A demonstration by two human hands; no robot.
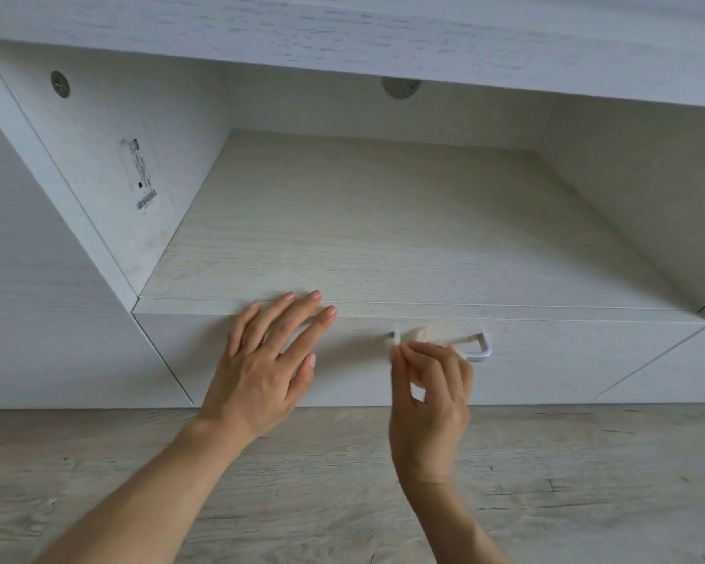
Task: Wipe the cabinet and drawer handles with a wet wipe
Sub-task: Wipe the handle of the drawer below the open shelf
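The right grip (432, 394) is closed: thumb and fingers are curled together and pinch a wet wipe (426, 332), which shows as a small pale wad just above the fingertips. The wad is blurred, so its folds cannot be made out. It sits on the bar of the drawer handle (481, 352), toward the bar's left half, with the handle's left post just beside it and the bright right corner of the handle sticking out past the knuckles.

The left grip (269, 360) is open and holds nothing. Its fingers are straight and spread, laid flat on the drawer front (554, 360) to the left of the handle, with the fingertips reaching the drawer's top edge. The two are near each other but apart.

Above the drawer is an open shelf (383, 221) of pale wood grain. A sticker (141, 177) with a barcode is stuck on its left side wall, and a round metal fitting (60, 84) sits higher up on the same wall. Another round fitting (399, 88) shows under the top board. Below the drawer lies a grey wooden floor (587, 462), with both bare forearms reaching over it.
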